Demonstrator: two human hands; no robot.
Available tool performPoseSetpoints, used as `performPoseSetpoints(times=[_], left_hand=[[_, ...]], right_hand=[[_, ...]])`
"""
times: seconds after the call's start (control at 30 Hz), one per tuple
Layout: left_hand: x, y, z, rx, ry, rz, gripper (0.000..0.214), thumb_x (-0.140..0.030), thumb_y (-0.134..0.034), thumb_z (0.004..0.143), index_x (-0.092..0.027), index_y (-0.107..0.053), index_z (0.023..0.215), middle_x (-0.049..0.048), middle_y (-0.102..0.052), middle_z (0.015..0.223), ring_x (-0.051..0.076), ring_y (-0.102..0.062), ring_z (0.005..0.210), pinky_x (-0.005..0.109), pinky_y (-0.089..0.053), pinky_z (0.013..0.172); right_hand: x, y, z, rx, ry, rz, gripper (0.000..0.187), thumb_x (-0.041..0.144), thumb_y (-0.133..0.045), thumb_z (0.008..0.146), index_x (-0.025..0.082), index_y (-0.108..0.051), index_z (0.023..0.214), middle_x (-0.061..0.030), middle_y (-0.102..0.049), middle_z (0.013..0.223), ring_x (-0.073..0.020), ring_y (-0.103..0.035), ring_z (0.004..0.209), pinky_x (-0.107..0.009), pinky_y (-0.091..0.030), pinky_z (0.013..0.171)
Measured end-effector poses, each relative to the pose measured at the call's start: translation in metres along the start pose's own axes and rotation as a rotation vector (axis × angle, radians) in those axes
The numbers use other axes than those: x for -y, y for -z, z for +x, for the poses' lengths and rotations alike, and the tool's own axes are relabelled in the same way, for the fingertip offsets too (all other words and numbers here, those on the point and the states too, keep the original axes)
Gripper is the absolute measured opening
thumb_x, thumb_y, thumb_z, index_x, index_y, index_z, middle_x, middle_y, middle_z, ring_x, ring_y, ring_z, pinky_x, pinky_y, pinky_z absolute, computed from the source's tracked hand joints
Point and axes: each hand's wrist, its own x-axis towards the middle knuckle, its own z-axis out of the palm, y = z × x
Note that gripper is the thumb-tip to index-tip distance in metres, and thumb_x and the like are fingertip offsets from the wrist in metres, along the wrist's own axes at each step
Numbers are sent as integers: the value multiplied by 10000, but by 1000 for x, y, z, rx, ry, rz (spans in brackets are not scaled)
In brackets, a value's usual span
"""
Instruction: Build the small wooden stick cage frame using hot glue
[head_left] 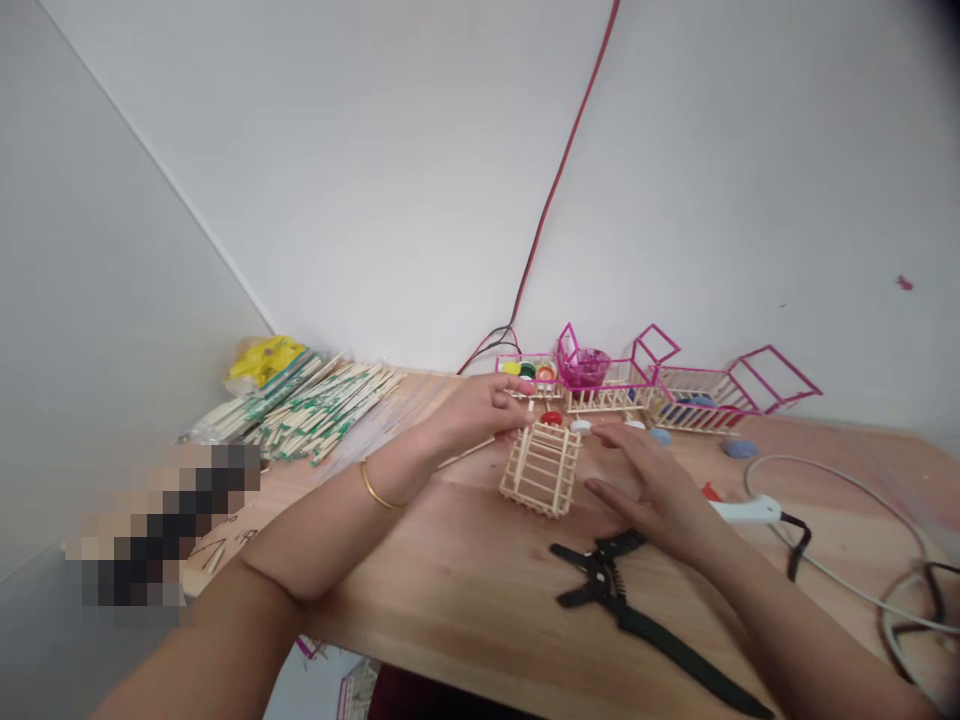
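Observation:
A small basket-like frame of pale wooden sticks (541, 468) is tilted over the table, its crossbars facing me. My left hand (484, 415) is closed at its upper left corner, with thumb and fingers pinching there. My right hand (651, 488) is beside the frame's right side, fingers spread and holding nothing. Below that hand lie black wire cutters (601, 580) with a long dark green handle. Partly behind my right wrist is a white tool that looks like a glue gun (750, 510), its black cord running right.
Pink-and-wood stick frames (622, 398) line the wall, one bearing a pink cup (589, 368). Paint pots and coloured lids (551, 417) sit nearby. Bundled sticks in green-marked wrappers (322, 410) and a yellow bag (266, 360) lie left. Loose cable (847, 470) loops at right.

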Motion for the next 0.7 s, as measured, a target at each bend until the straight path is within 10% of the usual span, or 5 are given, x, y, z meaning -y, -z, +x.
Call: performPoseSetpoints(times=[0.7], left_hand=[[26, -42, 3, -156, -278, 641, 240, -269, -620, 783, -177, -660, 1001, -21, -650, 696, 103, -530, 600, 197, -397, 585]], right_hand=[[1, 3, 0, 4, 4, 12, 466, 402, -549, 859, 210, -452, 1273, -129, -573, 1217, -258, -541, 1132, -433, -454, 942]])
